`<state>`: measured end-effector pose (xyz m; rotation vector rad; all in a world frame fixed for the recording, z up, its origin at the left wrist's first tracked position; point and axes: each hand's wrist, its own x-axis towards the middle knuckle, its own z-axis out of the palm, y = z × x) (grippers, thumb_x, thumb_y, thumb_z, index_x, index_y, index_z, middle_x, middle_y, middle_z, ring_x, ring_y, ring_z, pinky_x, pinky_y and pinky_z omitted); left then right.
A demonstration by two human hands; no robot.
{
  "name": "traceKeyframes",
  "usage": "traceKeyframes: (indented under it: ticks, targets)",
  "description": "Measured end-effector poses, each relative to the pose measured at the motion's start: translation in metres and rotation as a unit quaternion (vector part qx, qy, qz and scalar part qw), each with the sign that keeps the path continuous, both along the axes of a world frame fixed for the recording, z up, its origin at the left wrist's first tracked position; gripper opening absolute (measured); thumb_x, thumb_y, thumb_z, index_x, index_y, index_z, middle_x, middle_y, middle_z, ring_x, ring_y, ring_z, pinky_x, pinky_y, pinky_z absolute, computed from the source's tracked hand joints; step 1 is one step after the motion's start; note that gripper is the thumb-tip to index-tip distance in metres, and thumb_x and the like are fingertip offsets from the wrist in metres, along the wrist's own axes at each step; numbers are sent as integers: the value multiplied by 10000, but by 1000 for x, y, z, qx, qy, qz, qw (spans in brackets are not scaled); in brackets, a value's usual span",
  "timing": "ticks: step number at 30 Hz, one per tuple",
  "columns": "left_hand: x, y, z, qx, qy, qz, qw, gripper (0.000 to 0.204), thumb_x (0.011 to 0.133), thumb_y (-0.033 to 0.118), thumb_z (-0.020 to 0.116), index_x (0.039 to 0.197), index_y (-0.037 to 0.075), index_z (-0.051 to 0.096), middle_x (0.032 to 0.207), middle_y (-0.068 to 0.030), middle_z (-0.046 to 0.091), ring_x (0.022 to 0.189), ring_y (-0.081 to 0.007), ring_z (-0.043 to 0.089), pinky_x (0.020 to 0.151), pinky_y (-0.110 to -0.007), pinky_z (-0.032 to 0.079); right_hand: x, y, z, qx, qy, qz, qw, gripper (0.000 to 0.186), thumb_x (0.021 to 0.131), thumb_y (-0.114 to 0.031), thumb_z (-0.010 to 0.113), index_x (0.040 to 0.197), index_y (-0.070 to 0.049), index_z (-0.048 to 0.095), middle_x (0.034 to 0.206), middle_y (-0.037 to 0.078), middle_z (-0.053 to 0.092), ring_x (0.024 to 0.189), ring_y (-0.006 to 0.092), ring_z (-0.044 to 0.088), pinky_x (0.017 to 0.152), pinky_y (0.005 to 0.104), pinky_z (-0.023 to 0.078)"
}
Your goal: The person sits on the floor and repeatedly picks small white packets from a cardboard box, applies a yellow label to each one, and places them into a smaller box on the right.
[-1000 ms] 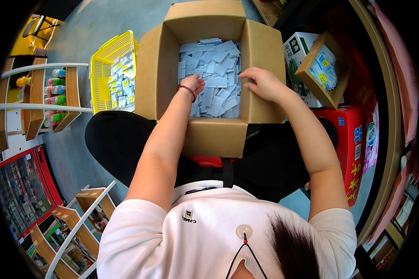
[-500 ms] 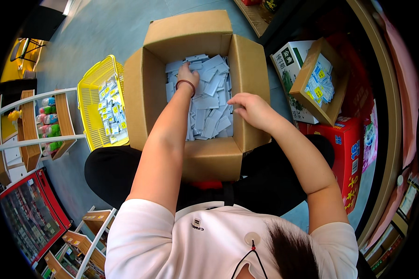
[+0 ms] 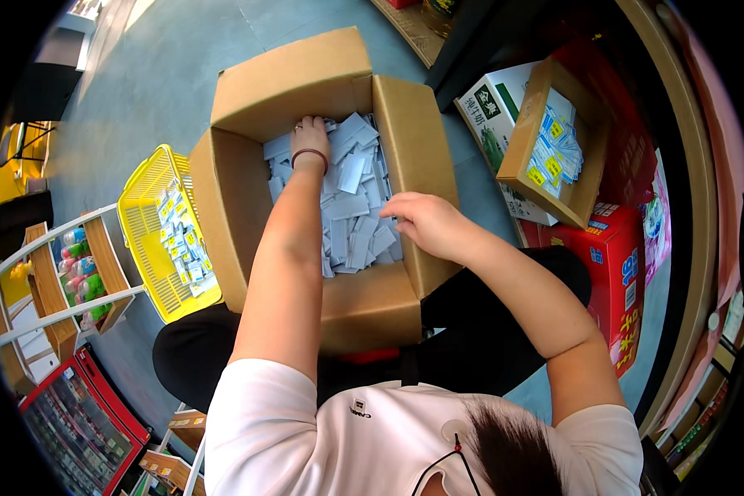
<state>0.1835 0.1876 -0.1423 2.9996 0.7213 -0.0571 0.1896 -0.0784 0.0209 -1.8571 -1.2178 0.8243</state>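
A large open cardboard box (image 3: 360,322) stands in front of me, between my legs, with its flaps folded outward. Inside lies a loose heap of flat white rectangular pieces (image 3: 349,205). My left hand (image 3: 310,139), a dark red bracelet at its wrist, reaches to the far left part of the heap and touches it. Its fingertips are hidden, so I cannot tell whether it grips a piece. Over the box's right side hangs my right hand (image 3: 422,221), its index finger stretched toward the heap and its thumb apart. Nothing shows between those fingers.
A yellow plastic basket (image 3: 134,236) holding labelled tags is left of the box. To the right, a shallow cardboard tray (image 3: 521,161) with more tags leans on a white carton (image 3: 492,116), above a red box (image 3: 608,256). Shelves with toys (image 3: 83,281) stand at far left.
The view has shifted, so the box and basket appear lower and further left. My left hand remains at the far part of the heap, its fingers now less visible. My right hand stays over the right side.
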Motion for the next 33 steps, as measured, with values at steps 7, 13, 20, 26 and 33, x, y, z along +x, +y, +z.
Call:
traceKeyframes:
  ticks: [7, 13, 20, 26, 33]
  targets:
    - [-16, 5, -8, -19, -12, -43, 999, 193, 824, 109, 421, 973, 69, 537, 1017, -131, 572, 971, -293, 544, 871, -402, 409, 0, 0, -6, 2, -9, 13, 1000, 261, 731, 36, 600, 987, -14, 590, 1000, 117, 595, 934, 294, 566, 811, 342, 471]
    - [-42, -13, 24, -94, -79, -80, 989, 217, 772, 114, 535, 985, 73, 528, 966, -145, 601, 915, -319, 560, 840, -430, 408, 2, -1, -5, -1, 1, 11, 1000, 245, 737, 20, 590, 981, -4, 598, 1001, 140, 588, 954, 321, 552, 827, 365, 460]
    - [-89, -47, 29, -447, -204, 40, 870, 271, 838, 117, 561, 1087, 12, 549, 969, -105, 616, 847, -208, 581, 741, -305, 461, 1, -4, -8, 3, -24, 38, 999, 256, 741, -11, 609, 996, -14, 597, 1026, 138, 591, 972, 319, 550, 839, 359, 455]
    - [-107, -72, 49, -651, -87, 167, 736, 318, 890, 184, 543, 1148, 0, 524, 954, -46, 608, 801, -118, 566, 691, -255, 465, 1, -10, -2, -10, -73, 50, 996, 275, 769, -71, 623, 1039, -29, 588, 1049, 130, 590, 972, 301, 554, 834, 346, 456]
    - [-121, -78, 59, -682, -47, 223, 695, 322, 890, 212, 544, 1165, 48, 509, 963, -32, 599, 815, -122, 573, 714, -284, 478, 2, -26, 19, -33, -48, 55, 997, 320, 803, -150, 630, 1100, -45, 570, 1063, 116, 592, 951, 244, 566, 819, 319, 457]
